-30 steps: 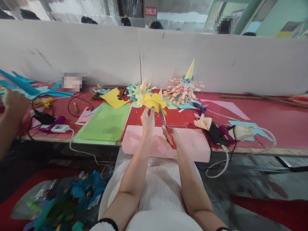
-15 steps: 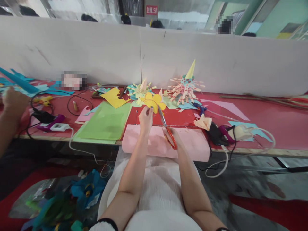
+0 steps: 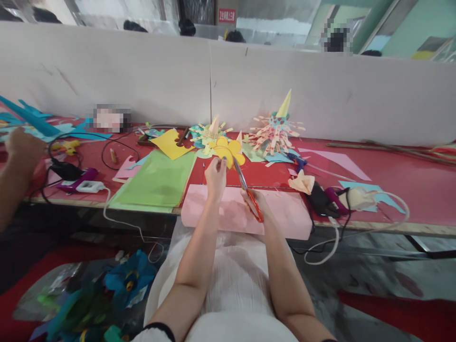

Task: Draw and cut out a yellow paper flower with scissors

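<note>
L hand (image 3: 216, 178) pinches yellow petalled paper flower (image 3: 223, 148) by its lower edge; R hand (image 3: 257, 202) grips red-handled metal scissors (image 3: 242, 177), blades at flower's lower right. Flower's held up over red tabletop (image 3: 420, 190), nr pink paper sheet (image 3: 192, 209)

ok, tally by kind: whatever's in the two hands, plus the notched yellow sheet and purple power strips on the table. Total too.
Red-handled scissors, in the right hand: 1
Yellow paper flower, in the left hand: 1
Notched yellow sheet: 1
Purple power strips: 2
Total: 5
</note>
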Demonstrator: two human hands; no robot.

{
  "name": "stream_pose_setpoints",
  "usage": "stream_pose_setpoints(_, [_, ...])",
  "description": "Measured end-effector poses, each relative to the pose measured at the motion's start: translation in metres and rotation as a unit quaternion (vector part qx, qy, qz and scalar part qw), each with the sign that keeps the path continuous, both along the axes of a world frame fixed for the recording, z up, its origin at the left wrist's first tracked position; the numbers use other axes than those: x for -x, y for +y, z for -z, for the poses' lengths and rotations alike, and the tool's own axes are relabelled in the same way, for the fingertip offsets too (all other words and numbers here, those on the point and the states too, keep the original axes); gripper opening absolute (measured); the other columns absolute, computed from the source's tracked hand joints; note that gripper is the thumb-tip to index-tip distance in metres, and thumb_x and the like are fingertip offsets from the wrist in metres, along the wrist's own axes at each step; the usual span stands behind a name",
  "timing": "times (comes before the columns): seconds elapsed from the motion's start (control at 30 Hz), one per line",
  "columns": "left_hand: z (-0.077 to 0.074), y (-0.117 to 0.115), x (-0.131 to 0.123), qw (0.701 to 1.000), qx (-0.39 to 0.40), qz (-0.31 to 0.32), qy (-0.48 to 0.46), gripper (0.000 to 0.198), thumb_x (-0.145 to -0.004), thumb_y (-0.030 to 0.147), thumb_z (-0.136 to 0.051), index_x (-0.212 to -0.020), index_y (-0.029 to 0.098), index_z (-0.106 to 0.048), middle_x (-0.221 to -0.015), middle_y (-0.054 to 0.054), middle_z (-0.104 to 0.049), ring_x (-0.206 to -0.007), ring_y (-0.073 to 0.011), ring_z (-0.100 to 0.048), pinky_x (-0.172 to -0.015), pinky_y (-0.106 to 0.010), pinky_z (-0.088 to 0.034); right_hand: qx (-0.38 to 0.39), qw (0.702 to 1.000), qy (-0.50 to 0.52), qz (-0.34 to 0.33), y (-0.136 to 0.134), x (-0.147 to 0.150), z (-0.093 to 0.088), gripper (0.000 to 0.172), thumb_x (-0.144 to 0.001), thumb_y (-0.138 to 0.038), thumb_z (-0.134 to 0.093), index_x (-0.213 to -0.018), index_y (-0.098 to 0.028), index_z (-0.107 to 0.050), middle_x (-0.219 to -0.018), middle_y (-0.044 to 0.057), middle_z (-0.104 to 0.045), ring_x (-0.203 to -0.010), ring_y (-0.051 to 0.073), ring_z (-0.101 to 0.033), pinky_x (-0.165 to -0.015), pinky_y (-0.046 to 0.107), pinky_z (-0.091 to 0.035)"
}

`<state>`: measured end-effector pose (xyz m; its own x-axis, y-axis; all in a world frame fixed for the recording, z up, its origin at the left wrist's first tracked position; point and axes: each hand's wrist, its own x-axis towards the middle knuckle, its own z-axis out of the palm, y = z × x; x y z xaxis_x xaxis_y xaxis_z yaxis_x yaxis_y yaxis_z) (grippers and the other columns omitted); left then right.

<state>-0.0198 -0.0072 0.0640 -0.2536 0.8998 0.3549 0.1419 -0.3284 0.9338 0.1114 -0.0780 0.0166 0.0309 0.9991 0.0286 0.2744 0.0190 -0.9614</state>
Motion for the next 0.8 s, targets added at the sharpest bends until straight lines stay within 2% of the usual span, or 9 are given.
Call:
stream_pose_setpoints(0.23, [0.003, 0.001, -0.002, 1.000, 0.003, 0.017, -0.014, 0.025, -0.083, 0.036, -0.049, -0.063, 0.021, -0.044, -0.058, 0.002, -0.051, -0.056, -0.0122, -0.053, -0.056, -0.023, -0.044, -0.002, 1.000, 0.009, -0.008, 0.003, 0.000, 0.007, 0.044, -0.075, -0.062, -0.050, -0.060, -0.021, -0.039, -0.049, -0.005, -0.037, -0.041, 0.008, -0.034, -0.038, 0.021, -0.028])
stream_pose_setpoints(0.33, [0.002, -0.001, -0.004, 0.999, 0.001, 0.047, -0.016, 0.024, -0.082, 0.036, -0.050, -0.064, 0.021, -0.046, -0.062, 0.001, -0.053, -0.058, -0.0120, -0.053, -0.056, -0.022, -0.045, -0.010, 0.999, 0.024, -0.018, 0.002, 0.001, 0.005, 0.045, -0.077, -0.063, -0.048, -0.063, -0.021, -0.041, -0.051, -0.005, -0.038, -0.042, 0.009, -0.035, -0.039, 0.021, -0.029])
stream_pose_setpoints(0.47, [0.000, -0.006, -0.007, 0.996, 0.003, 0.094, 0.001, 0.025, -0.081, 0.036, -0.052, -0.062, 0.021, -0.044, -0.060, 0.002, -0.051, -0.056, -0.0108, -0.051, -0.058, -0.022, -0.045, -0.028, 0.998, 0.059, 0.017, -0.001, 0.004, 0.001, 0.047, -0.075, -0.068, -0.046, -0.068, -0.021, -0.044, -0.055, -0.005, -0.038, -0.043, 0.008, -0.036, -0.040, 0.021, -0.031])
stream_pose_setpoints(0.6, [0.000, -0.006, -0.008, 0.994, 0.000, 0.105, 0.028, 0.026, -0.080, 0.032, -0.053, -0.060, 0.021, -0.042, -0.057, 0.003, -0.048, -0.056, -0.0109, -0.049, -0.062, -0.023, -0.044, -0.027, 0.998, 0.058, 0.021, -0.003, 0.006, -0.003, 0.051, -0.076, -0.071, -0.042, -0.069, -0.021, -0.044, -0.051, -0.006, -0.036, -0.042, 0.008, -0.036, -0.041, 0.020, -0.030])
stream_pose_setpoints(0.8, [0.003, -0.006, -0.012, 0.991, -0.008, 0.123, 0.055, 0.025, -0.082, 0.031, -0.050, -0.061, 0.021, -0.040, -0.057, 0.004, -0.048, -0.056, -0.0112, -0.053, -0.059, -0.022, -0.041, -0.032, 0.997, 0.070, 0.010, -0.005, 0.006, -0.009, 0.047, -0.081, -0.067, -0.038, -0.071, -0.021, -0.045, -0.048, -0.007, -0.036, -0.039, 0.008, -0.036, -0.041, 0.020, -0.030])
